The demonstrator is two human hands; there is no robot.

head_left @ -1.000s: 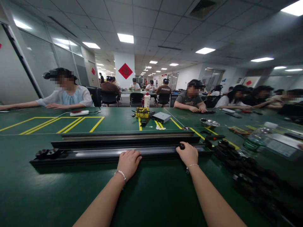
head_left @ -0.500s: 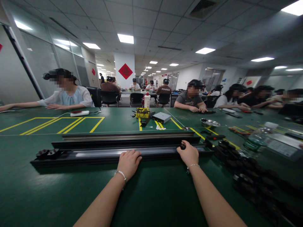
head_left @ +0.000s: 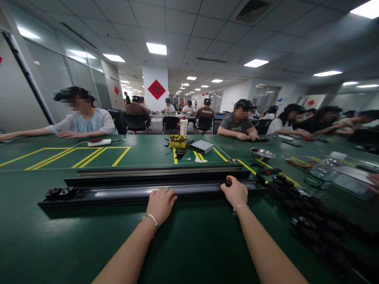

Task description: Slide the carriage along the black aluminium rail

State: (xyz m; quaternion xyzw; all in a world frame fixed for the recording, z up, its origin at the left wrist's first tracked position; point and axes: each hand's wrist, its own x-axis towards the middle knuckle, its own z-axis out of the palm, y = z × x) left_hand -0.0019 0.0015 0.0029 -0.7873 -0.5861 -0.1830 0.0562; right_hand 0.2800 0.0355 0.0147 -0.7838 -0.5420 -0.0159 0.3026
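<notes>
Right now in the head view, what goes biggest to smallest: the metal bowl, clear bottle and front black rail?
1. Front black rail, by far
2. Clear bottle
3. Metal bowl, which is farther away

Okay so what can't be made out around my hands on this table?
All in the head view:
Long black rail: stretch under the left hand, hidden by it.
Small black piece: full shape, partly covered by the right hand.
Dark parts at right: their number, lost in blur and shadow.
Bottle label: wording, blurred.

Co-worker's hand (head_left: 374,182) farther in, right edge
</notes>
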